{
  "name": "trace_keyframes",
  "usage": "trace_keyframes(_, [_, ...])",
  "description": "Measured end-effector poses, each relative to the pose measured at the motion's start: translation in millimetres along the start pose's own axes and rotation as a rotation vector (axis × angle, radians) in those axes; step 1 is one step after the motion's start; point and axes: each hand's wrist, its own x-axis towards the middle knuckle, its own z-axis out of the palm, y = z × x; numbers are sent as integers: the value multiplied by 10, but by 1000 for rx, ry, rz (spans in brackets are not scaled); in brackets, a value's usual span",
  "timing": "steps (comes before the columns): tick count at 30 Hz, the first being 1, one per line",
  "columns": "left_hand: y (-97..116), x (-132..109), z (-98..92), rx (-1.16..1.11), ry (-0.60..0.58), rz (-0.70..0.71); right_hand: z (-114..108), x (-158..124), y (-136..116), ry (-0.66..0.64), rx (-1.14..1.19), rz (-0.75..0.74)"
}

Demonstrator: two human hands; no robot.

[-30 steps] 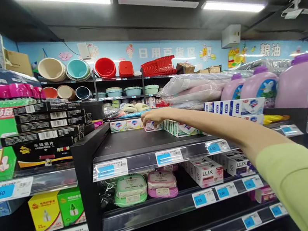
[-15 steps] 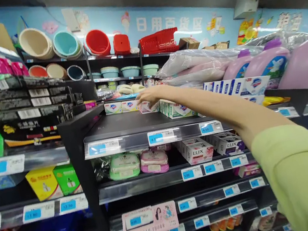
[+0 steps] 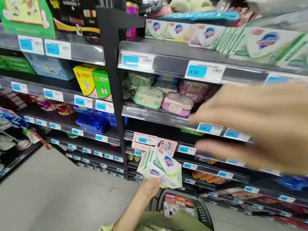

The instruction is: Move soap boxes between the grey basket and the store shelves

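Note:
My left hand [image 3: 150, 187] is low in the middle of the view, closed on a fanned bunch of white and green soap boxes [image 3: 160, 166] with a blue logo. It holds them just above a dark shopping basket [image 3: 201, 212] with packets in it. My right hand [image 3: 262, 129] is close to the camera at the right, blurred by motion. Its fingers are stretched out to the left with nothing in them, in front of the shelf rails. More soap boxes of the same brand [image 3: 266, 43] stand in a row on the upper shelf.
A black shelf upright [image 3: 114, 78] splits the racks. Green [image 3: 148, 96] and pink [image 3: 177, 103] soap dishes lie on the shelf below the price rail [image 3: 162, 60]. Yellow and green boxes [image 3: 93, 78] sit to the left. Grey aisle floor [image 3: 53, 203] runs along the shelves.
My right hand left the soap box at the back of the top shelf and drew back toward me. The view swung down and left, bringing my left hand, its soap boxes and the basket into sight.

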Motion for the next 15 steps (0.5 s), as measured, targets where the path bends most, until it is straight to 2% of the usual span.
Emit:
trace_keyframes(2, [2, 92, 187, 20, -91, 13, 103, -278, -30, 23, -44, -21])
trace_keyframes(4, [5, 135, 362, 64, -100, 94, 55, -447, -77, 38, -87, -42])
trace_keyframes(6, [23, 146, 520, 154, -51, 194, -56, -549, -139, 14, -122, -71])
trace_keyframes(9, [81, 141, 702, 316, 42, 320, -216, -618, -231, -168, -192, -131])
trace_keyframes(11, [118, 136, 758, 374, 63, 374, -290, -630, -274, -254, -272, -162])
trace_keyframes(12, [130, 135, 762, 381, 56, 387, -317, -632, -290, -251, -326, -185])
trace_keyframes(15, [144, 142, 700, 315, 15, 358, -379, -630, -327, -131, -520, -315])
